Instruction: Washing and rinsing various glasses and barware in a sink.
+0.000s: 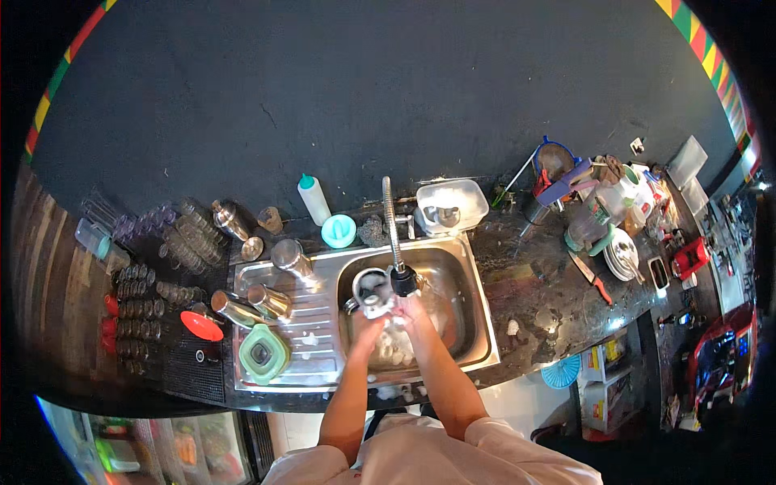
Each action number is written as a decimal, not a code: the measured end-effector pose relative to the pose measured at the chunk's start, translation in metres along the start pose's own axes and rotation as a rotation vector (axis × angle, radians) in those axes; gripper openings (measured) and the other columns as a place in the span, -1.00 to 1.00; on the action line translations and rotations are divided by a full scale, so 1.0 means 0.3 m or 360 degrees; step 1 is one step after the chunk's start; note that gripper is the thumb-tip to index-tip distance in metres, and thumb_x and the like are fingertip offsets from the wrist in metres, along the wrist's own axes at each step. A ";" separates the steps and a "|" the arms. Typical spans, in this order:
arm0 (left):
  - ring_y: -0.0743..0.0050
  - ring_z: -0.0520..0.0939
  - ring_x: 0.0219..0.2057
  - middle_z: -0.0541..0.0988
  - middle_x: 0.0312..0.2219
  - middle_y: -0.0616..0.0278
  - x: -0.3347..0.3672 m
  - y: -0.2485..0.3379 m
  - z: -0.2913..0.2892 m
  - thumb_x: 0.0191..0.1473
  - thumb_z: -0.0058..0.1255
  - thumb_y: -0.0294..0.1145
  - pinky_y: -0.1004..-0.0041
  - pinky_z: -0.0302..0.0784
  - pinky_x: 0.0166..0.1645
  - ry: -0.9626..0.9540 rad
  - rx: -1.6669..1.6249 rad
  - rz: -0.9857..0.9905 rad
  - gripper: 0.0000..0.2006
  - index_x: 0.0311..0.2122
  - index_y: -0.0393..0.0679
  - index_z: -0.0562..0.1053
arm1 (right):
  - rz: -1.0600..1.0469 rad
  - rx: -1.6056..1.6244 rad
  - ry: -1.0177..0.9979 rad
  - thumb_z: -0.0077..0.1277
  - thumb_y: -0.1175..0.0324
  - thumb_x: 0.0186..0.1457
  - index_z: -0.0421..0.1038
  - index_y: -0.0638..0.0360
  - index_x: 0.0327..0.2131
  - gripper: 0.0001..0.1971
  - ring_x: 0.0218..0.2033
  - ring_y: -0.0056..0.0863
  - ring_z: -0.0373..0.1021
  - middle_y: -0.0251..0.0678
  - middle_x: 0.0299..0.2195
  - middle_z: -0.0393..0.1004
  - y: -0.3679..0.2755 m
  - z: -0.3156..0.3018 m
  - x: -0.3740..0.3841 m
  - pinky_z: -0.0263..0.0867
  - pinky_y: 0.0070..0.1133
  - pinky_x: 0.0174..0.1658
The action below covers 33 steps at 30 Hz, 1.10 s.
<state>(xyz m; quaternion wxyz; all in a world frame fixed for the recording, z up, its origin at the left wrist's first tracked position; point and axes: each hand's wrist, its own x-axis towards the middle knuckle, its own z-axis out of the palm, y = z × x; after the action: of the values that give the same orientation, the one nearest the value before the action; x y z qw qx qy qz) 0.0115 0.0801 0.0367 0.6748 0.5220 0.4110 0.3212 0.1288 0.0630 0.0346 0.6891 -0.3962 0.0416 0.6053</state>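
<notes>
Over the sink (466, 279), a shiny metal jug (373, 288) with white foam in and on it is tilted in my hands. My left hand (369, 330) is closed on its lower side. Close beside it, my right hand (409, 312) grips the jug's right side, its fingers partly covered by the black tap head (404, 280). This tap head hangs from a coiled metal spring hose (388, 212) just above the jug. Suds lie in the basin beneath my hands, hiding part of the bottom.
On the drainboard (314, 323) stand metal cups (271, 301) and a green lidded container (263, 354). Many glasses (139, 307) fill the left counter. Behind the sink are a squeeze bottle (314, 199) and a white tub (453, 204). A red-handled knife (592, 279) and stacked plates (622, 255) lie right.
</notes>
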 end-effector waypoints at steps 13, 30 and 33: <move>0.49 0.53 -0.41 0.55 -0.43 0.28 -0.004 0.009 -0.058 -0.39 0.18 -0.57 0.47 0.42 -0.32 -0.0014 0.0115 -0.0103 -0.65 -0.33 -0.22 0.47 | -0.0073 0.0363 -0.0226 -0.09 0.39 -0.22 0.33 0.14 -0.60 -0.93 -0.61 -0.42 0.24 -0.32 -0.66 0.31 0.012 -0.052 -0.122 0.27 -0.54 -0.44; 0.53 0.55 -0.39 0.57 -0.42 0.26 -0.054 0.009 0.125 -0.33 0.21 -0.54 0.48 0.45 -0.25 0.0178 0.0365 0.0325 -0.67 -0.33 -0.21 0.43 | 0.0310 -0.0168 -0.0827 -0.10 0.33 0.00 0.33 0.15 -0.20 -0.75 -0.33 -0.41 0.41 -0.26 -0.36 0.46 -0.183 -0.205 -0.087 0.37 -0.48 -0.26; 0.56 0.54 -0.41 0.56 -0.45 0.28 -0.047 0.010 0.202 -0.32 0.21 -0.56 0.49 0.46 -0.30 0.0146 0.0284 0.0363 -0.67 -0.32 -0.22 0.42 | 0.0196 -0.0344 -0.0618 -0.12 0.36 -0.08 0.28 0.16 -0.19 -0.69 -0.28 -0.36 0.38 -0.22 -0.29 0.44 -0.244 -0.277 -0.142 0.32 -0.45 -0.23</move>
<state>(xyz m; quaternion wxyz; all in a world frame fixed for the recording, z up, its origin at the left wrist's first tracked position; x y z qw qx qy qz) 0.0589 0.0418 0.0497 0.5654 0.6079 0.4063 0.3816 0.2161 -0.0173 0.0370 0.5995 -0.3404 -0.1327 0.7121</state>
